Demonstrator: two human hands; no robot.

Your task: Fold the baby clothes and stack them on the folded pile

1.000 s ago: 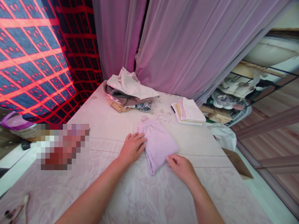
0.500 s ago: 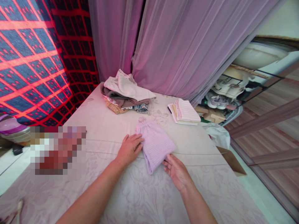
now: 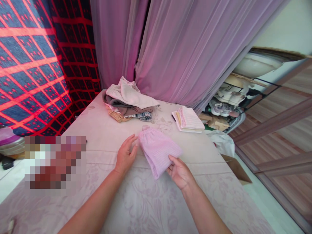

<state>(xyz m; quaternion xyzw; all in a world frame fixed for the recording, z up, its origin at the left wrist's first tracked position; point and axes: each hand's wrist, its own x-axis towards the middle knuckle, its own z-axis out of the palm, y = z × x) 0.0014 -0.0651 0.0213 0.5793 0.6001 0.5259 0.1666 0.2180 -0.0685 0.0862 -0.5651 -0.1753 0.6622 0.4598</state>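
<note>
A folded pink striped garment [image 3: 157, 149] lies on the pale patterned bedsheet [image 3: 146, 201] in front of me. My right hand [image 3: 179, 172] grips its near right edge, thumb on top and fingers underneath, lifting that side a little. My left hand [image 3: 124, 154] is beside the garment's left edge, fingers extended and slightly raised off the sheet, holding nothing.
A pile of unfolded clothes [image 3: 129, 99] sits at the back by the purple curtain [image 3: 182, 48]. A small stack of folded clothes [image 3: 187, 119] lies at the back right. A shoe rack [image 3: 226, 100] and a cardboard box [image 3: 235, 167] stand past the bed's right edge.
My right hand has slid under the garment's near edge and taken hold of it, raising that side. My left hand has come off the garment and moved slightly left.
</note>
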